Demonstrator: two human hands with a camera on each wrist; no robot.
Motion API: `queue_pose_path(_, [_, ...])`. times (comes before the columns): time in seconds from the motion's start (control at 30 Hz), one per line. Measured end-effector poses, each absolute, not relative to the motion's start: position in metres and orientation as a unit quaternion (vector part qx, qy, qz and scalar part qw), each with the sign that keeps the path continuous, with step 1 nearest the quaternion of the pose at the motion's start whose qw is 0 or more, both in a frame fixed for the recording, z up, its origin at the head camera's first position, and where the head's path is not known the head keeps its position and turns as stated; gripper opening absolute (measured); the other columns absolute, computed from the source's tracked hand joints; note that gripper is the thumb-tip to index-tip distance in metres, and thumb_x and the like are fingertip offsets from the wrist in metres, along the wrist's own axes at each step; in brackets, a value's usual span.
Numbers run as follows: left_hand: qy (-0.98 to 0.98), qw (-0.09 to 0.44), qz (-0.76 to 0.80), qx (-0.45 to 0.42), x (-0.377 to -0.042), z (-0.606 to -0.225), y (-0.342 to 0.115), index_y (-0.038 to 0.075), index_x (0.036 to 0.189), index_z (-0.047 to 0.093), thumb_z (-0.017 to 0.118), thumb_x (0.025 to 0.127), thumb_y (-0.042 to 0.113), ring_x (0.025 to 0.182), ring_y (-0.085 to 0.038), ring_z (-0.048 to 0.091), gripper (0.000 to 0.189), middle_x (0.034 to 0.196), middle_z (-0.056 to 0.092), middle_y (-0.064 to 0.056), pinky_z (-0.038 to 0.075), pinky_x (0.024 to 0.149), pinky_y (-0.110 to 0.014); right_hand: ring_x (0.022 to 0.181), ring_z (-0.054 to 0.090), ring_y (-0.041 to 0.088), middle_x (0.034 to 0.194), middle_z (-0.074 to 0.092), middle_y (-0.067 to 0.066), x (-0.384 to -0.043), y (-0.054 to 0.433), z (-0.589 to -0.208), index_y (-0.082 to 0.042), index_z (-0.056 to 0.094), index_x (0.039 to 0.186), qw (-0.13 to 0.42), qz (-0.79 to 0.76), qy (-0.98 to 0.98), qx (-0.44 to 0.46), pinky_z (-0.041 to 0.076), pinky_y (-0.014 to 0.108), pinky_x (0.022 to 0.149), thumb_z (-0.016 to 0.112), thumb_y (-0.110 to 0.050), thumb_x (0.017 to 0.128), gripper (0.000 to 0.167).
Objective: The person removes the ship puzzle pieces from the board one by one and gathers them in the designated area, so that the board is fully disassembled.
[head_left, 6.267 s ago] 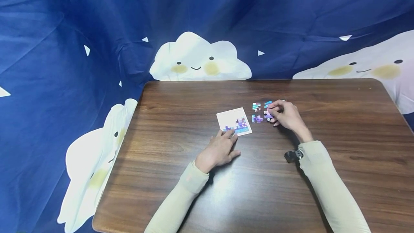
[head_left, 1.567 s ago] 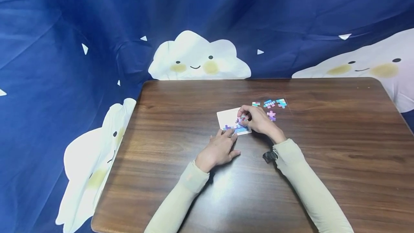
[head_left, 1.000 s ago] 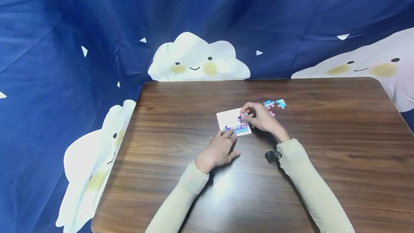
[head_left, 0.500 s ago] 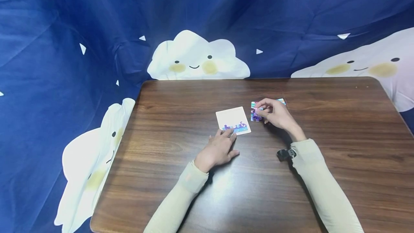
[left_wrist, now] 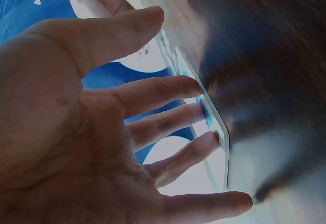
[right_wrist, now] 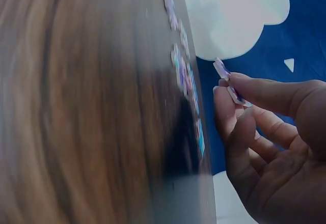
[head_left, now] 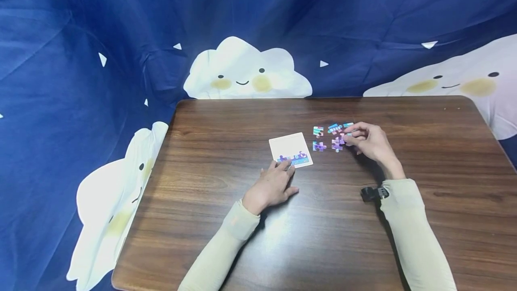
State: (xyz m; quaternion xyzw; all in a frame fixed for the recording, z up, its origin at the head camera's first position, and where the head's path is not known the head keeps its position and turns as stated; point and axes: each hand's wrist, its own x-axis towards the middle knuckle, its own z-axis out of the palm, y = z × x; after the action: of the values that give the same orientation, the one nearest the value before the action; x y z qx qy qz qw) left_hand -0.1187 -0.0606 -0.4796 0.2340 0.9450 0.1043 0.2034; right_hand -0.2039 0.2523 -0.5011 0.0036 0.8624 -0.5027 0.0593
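— What's happening over there, from the head view?
— The left hand [head_left: 271,187] lies at the near edge of a white puzzle board [head_left: 288,146], where a strip of fitted pieces [head_left: 298,158] runs along. Off the board's right side, five loose pieces [head_left: 319,146] lie on the wooden table [head_left: 194,183], and the right hand [head_left: 370,142] is just beside the rightmost of them.
— And from the left wrist?
— That palm shows wide, its fingers spread and nearly straight, several fingertips touching the board; it presses lightly at most and grips nothing. The thumb stands clear.
— The right wrist?
— There, thumb and fingers pinch one purplish puzzle piece [right_wrist: 221,68], tilted and lifted off the tabletop, near the loose ones but apart from them.
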Motion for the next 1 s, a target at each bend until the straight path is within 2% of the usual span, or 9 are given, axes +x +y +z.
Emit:
queue_pose_path(0.1, [0.945,0.204,0.103,0.234,-0.119,-0.479,-0.061,0.011,0.159,0.043,0.060,0.104,0.045,0.156,-0.046,0.031,0.067,0.174,0.028,-0.007,0.038,0.115,-0.072,0.073,0.071,-0.004,0.086,0.075,-0.017,-0.203,0.259,-0.501,0.001,0.068,0.121,0.059,-0.499,0.865,0.010,0.059,0.028,0.057,0.077,-0.023,0.096,0.036])
queue_pose_path(0.23, [0.946,0.196,0.100,0.237,-0.119,-0.479,-0.062,0.011,0.159,0.045,0.061,0.104,0.045,0.155,-0.043,0.034,0.067,0.173,0.029,-0.007,0.040,0.114,-0.071,0.071,0.070,-0.003,0.083,0.076,-0.017,-0.203,0.265,-0.502,0.003,0.069,0.120,0.060,-0.498,0.865,0.017,0.059,0.028,0.055,0.076,-0.019,0.096,0.034])
queue_pose_path(0.47, [0.947,0.187,0.098,0.240,-0.120,-0.479,-0.064,0.010,0.157,0.047,0.062,0.103,0.045,0.152,-0.041,0.038,0.066,0.172,0.032,-0.008,0.042,0.113,-0.070,0.067,0.067,-0.002,0.086,0.077,-0.004,-0.202,0.268,-0.504,0.004,0.071,0.116,0.068,-0.476,0.876,0.022,0.059,0.027,0.056,0.076,-0.015,0.096,0.028])
queue_pose_path(0.77, [0.948,0.163,0.101,0.252,-0.122,-0.482,-0.066,0.013,0.152,0.054,0.063,0.103,0.044,0.145,-0.038,0.046,0.059,0.168,0.038,-0.009,0.047,0.114,-0.061,0.056,0.064,0.004,0.086,0.076,0.004,-0.203,0.269,-0.508,0.000,0.076,0.110,0.042,-0.402,0.915,0.013,0.053,0.023,0.053,0.079,-0.017,0.093,0.025])
queue_pose_path(0.87, [0.948,0.160,0.104,0.256,-0.122,-0.482,-0.066,0.013,0.151,0.056,0.063,0.103,0.043,0.144,-0.037,0.046,0.057,0.167,0.039,-0.009,0.046,0.115,-0.059,0.056,0.063,0.004,0.086,0.077,0.008,-0.203,0.271,-0.509,-0.001,0.076,0.109,0.039,-0.380,0.924,0.008,0.048,0.020,0.056,0.080,-0.019,0.092,0.025])
queue_pose_path(1.0, [0.948,0.150,0.101,0.262,-0.123,-0.482,-0.066,0.013,0.150,0.057,0.063,0.103,0.043,0.143,-0.035,0.047,0.056,0.165,0.042,-0.008,0.047,0.116,-0.055,0.058,0.060,-0.002,0.091,0.076,0.014,-0.204,0.272,-0.510,-0.001,0.075,0.109,0.036,-0.369,0.929,0.011,0.048,0.018,0.056,0.081,-0.019,0.091,0.026])
